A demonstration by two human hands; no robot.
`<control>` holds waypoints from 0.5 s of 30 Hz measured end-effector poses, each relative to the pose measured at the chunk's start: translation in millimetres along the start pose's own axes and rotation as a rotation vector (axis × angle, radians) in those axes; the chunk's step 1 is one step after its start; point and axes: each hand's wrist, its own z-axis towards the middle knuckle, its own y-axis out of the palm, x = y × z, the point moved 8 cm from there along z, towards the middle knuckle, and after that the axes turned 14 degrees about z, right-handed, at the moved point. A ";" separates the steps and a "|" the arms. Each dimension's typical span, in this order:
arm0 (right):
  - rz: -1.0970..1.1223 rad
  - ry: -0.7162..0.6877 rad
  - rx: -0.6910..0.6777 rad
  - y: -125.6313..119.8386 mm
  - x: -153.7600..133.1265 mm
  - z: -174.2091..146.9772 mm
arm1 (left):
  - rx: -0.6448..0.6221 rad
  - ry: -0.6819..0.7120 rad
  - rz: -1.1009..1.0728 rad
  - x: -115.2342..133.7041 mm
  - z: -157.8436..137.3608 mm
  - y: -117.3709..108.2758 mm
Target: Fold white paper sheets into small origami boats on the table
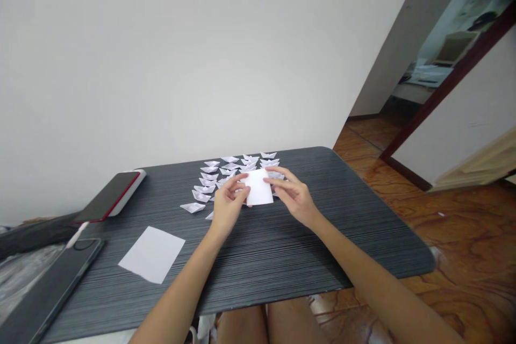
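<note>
A small white sheet of paper (pixel 259 188) is held up over the dark table (pixel 322 247). My left hand (pixel 229 199) grips its left side between thumb and fingers. At its upper right edge, the fingers and thumb of my right hand (pixel 296 196) also close on the paper. Behind the hands stand several folded white paper boats (pixel 205 190) in rows, some hidden by the hands and the sheet. A loose square of white paper (pixel 153 254) lies flat on the table, left of my left forearm.
At the table's left edge are a phone with a red rim (pixel 110 196) on a white block and a second dark phone or power bank (pixel 56 285), with a white cable (pixel 77 235) near them. A white wall (pixel 181 64) rises behind the table. Right of it is wooden-patterned floor (pixel 451 231).
</note>
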 end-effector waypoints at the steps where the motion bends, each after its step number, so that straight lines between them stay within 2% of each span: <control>1: 0.084 0.075 0.068 -4.0 8.7 0.3 | 0.019 0.020 0.031 1.7 -0.4 -1.4; 3: 0.216 0.240 0.173 -9.2 28.6 -1.0 | 0.047 0.037 0.073 3.7 -1.5 -2.8; 6: 0.230 0.378 0.161 -8.0 45.0 -2.7 | 0.054 0.018 0.105 2.4 -2.7 -1.5; 10: 0.200 0.360 0.158 -11.6 42.5 -2.8 | -0.010 -0.012 0.167 -0.7 -3.2 3.9; 15: 0.379 0.375 0.107 -6.2 39.3 -3.6 | -0.096 0.020 0.047 5.7 -4.1 8.5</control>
